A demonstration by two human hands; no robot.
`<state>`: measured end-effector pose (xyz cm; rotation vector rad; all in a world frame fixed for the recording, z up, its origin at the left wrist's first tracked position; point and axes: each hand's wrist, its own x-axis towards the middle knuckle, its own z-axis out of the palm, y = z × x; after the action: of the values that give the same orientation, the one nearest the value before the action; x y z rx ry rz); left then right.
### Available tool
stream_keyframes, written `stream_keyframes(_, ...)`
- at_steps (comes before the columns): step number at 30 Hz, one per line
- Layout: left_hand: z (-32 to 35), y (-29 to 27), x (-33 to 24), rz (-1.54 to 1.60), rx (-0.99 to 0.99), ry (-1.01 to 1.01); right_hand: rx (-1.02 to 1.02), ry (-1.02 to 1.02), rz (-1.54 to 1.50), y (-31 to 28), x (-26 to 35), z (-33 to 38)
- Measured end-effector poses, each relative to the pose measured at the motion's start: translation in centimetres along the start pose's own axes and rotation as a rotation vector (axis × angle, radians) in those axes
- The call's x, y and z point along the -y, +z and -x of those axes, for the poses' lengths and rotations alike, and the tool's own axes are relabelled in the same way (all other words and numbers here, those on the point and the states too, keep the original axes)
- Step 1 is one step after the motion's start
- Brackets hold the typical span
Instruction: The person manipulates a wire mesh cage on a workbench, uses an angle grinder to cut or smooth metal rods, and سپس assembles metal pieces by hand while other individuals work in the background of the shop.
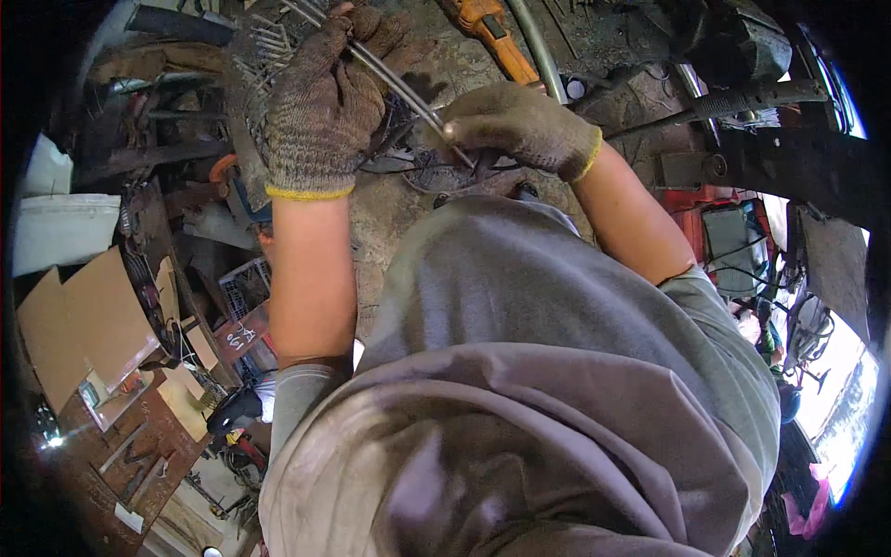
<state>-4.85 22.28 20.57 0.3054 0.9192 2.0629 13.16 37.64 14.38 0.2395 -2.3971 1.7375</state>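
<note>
Far left, a white plastic tub (65,232) sits at the edge of view, and just below it here's a jagged-cut cardboard sheet (88,320), with a reddish-brown board (139,455) lower still. Moving inward, up top, a heap of short metal pieces (269,42) lies right beside the left hand (325,107). That hand wears a grimy knitted glove with a yellow-edged cuff, its fingers closed around slim metal rods (399,88), shiny and running side by side. And there they are, slanting down from the upper left, across the gap between the gloves, above the cluttered ground! At their lower end comes the right hand (524,130), gloved to match, fingers drawn in narrow and pinching the rods near the tips. The grey shirt (520,269) fills the space below. Just beyond the right glove lies an orange-bodied power tool (509,46), a grey metal pipe (538,46) alongside it. Further right, a dark bar with a ribbed sleeve (780,92), then a pink crumpled sheet (817,501) way down at the lower right.
</note>
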Motion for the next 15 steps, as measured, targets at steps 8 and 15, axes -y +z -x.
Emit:
stream_keyframes(8,-0.7,-1.0,-1.0,0.086,0.062,0.065,0.042,0.177,-0.434,0.8,1.4,0.4)
stream_keyframes(15,-1.3,-1.6,-1.8,0.102,0.167,-0.022,0.022,0.55,-0.962,1.4,2.7,0.6)
